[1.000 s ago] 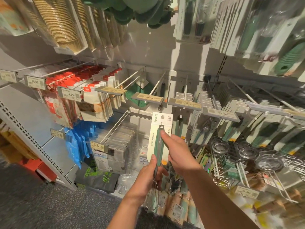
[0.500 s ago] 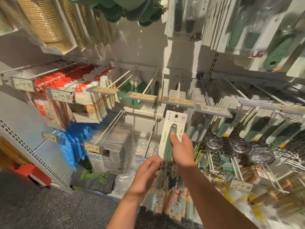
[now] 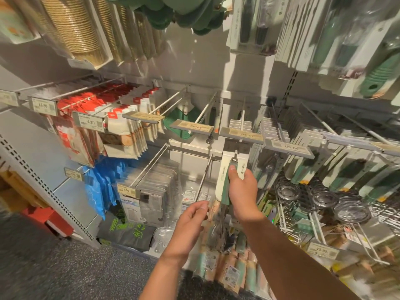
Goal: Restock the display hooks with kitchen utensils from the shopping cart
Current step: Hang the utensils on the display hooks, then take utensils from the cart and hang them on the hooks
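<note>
Pinching the green handle of the carded whisk point(image 3: 227, 182), my right hand point(image 3: 242, 191) has its thumb pressed on the front and its fingers curled behind the card. The card's top hole sits at the tip of the display hook point(image 3: 235, 153), just under the price tag point(image 3: 241, 133). My left hand point(image 3: 191, 221) hangs just below and left, fingers loosely bent toward the thumb, holding nothing I can see, near the whisk's wire end. Out beyond, red and white packets point(image 3: 116, 120) hang left and round wire strainers point(image 3: 324, 199) right.
</note>
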Demonstrator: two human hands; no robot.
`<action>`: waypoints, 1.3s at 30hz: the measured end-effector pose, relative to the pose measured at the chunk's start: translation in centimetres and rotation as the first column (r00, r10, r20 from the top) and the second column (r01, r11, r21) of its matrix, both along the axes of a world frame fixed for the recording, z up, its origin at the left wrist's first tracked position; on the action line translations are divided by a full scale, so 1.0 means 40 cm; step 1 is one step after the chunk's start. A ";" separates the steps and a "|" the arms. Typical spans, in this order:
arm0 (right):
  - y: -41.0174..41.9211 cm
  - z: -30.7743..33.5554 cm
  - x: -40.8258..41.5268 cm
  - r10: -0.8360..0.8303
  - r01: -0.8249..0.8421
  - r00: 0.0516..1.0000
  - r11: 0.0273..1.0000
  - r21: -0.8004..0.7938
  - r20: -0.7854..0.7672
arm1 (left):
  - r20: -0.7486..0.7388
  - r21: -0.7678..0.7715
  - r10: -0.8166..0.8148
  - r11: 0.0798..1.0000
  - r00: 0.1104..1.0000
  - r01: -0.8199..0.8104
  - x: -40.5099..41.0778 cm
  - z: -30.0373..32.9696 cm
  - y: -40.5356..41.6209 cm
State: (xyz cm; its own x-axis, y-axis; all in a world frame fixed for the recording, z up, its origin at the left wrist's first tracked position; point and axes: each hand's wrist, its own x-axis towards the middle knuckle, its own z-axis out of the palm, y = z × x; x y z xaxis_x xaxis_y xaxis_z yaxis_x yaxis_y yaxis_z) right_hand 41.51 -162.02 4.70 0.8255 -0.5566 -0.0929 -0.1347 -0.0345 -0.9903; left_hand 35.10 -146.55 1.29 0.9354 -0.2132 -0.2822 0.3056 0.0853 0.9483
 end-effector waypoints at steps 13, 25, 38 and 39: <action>-0.101 0.029 0.143 -0.042 -0.009 0.955 0.985 -0.170 -0.295 | 0.015 0.044 0.054 0.998 0.998 -0.055 0.023 -0.002 0.014; -0.071 0.008 0.133 0.073 -0.085 0.934 0.996 -0.021 -0.349 | 0.000 -0.030 0.083 0.996 0.997 -0.083 0.060 0.027 0.034; -0.036 -0.087 -0.218 -0.091 0.167 0.907 0.974 0.154 -0.410 | -0.018 0.141 -0.359 0.923 0.933 0.358 0.033 -0.017 -0.021; -0.038 -0.096 -0.247 -0.114 0.202 0.909 0.962 0.184 -0.400 | -0.006 0.162 -0.390 0.908 0.921 0.385 0.026 -0.012 -0.037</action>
